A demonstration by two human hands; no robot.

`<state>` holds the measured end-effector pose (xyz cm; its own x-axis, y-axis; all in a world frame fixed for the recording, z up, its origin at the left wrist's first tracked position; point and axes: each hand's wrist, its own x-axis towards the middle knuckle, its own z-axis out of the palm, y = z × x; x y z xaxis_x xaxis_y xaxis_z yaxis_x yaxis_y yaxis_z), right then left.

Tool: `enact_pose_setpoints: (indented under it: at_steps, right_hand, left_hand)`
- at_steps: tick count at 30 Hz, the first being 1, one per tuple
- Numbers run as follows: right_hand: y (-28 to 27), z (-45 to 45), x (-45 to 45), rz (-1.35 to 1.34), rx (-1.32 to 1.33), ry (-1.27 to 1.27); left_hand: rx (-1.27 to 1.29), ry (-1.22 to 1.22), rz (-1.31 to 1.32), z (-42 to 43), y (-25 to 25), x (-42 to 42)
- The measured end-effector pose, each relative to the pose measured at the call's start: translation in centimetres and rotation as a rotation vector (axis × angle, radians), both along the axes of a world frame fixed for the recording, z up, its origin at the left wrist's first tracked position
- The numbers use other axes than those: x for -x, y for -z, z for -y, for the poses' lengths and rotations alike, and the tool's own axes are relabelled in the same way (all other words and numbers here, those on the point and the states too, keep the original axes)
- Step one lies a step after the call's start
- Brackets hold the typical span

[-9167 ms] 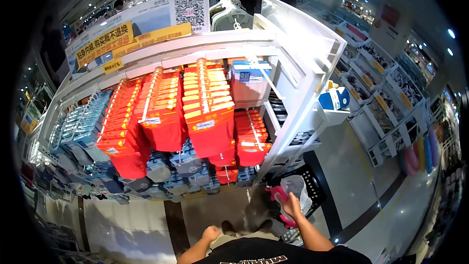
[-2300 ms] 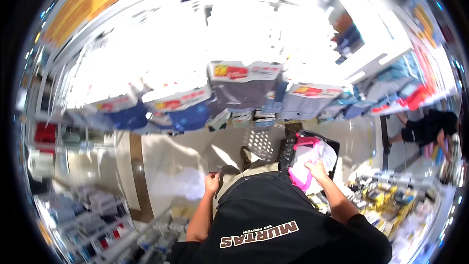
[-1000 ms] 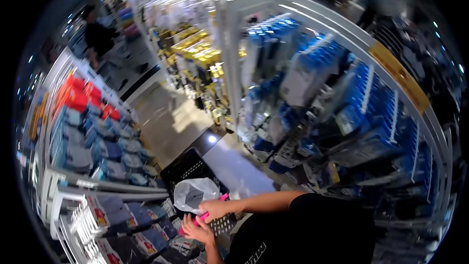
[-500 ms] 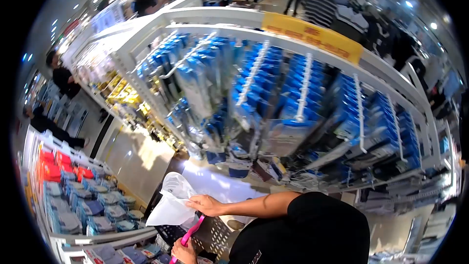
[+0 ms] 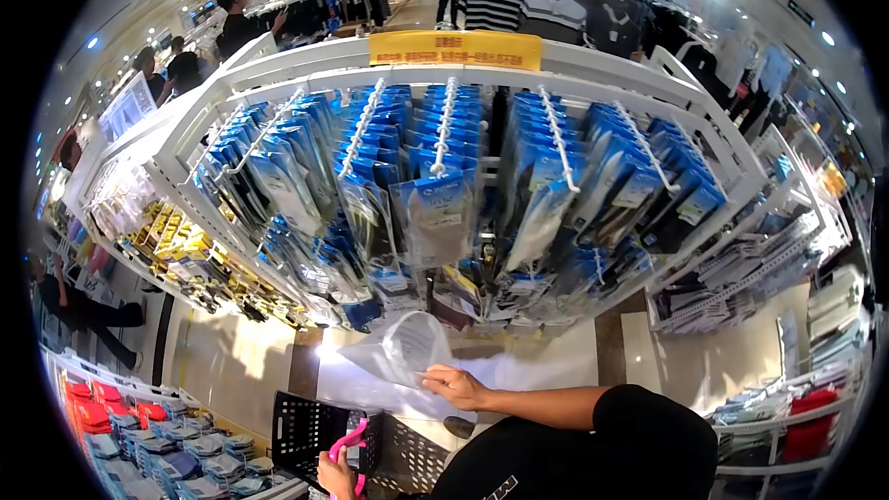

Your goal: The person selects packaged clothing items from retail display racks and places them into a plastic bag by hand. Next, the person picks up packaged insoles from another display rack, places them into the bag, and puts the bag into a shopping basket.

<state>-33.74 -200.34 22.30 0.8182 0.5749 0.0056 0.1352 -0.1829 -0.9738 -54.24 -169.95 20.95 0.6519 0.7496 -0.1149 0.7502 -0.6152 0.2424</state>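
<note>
My right hand (image 5: 456,387) pinches the edge of a translucent white plastic bag (image 5: 400,352), which hangs open out in front of me, over the floor. At the lower left my left hand (image 5: 335,476) is closed around the pink handle (image 5: 350,440) of a black perforated shopping basket (image 5: 298,426). The bag is apart from the basket, up and to its right. Beyond the bag stands a white rack with rows of clear packets with blue tops (image 5: 440,208) on long hooks.
A yellow sign (image 5: 454,50) tops the rack. Yellow packets (image 5: 181,245) hang at its left side. Low racks with red and grey packs (image 5: 176,444) stand lower left. A person in black (image 5: 88,310) is at the left, and several others stand behind the rack.
The view has turned right, towards the rack of blue packets. My right hand has lifted the white bag out of the basket and carried it away from it. My left hand has taken the pink handle.
</note>
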Motion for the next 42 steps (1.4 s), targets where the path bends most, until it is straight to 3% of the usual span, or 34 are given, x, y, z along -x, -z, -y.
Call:
enact_pose_setpoints:
  at_steps: [5, 11, 17, 20, 24, 29, 40, 42]
  right_hand:
    - [0.8, 3.2, 3.1, -0.27, 0.055, 0.087]
    - [-1.7, 5.2, 5.2, -0.35, 0.233, 0.03]
    - [-0.4, 8.1, 5.6, 0.056, 0.249, 0.113]
    - [-0.8, 10.5, 5.5, 0.101, 0.271, 0.145]
    - [-1.1, 14.3, 5.5, 0.174, 0.294, 0.229]
    - [-0.8, 19.4, 5.9, 0.078, 0.297, 0.327]
    - [2.4, 27.5, 5.5, 0.019, 0.158, 0.339]
    - [2.7, 28.5, 5.1, -0.089, 0.116, 0.312]
  left_hand:
    - [0.04, 0.005, 0.044, -1.4, 1.7, -1.1]
    - [0.207, 0.049, 0.158, -0.7, 0.7, -2.2]
    - [0.277, 0.16, 0.336, 2.6, 1.2, -4.5]
    - [0.267, 0.273, 0.404, 5.7, 1.4, -5.9]
    - [0.325, 0.218, 0.346, 10.4, 1.9, -6.8]
    - [0.274, 0.199, 0.37, 14.3, 3.8, -7.4]
    - [0.14, 0.22, 0.351, 20.3, 2.1, -8.5]
    - [0.097, 0.183, 0.296, 21.3, 1.4, -8.6]
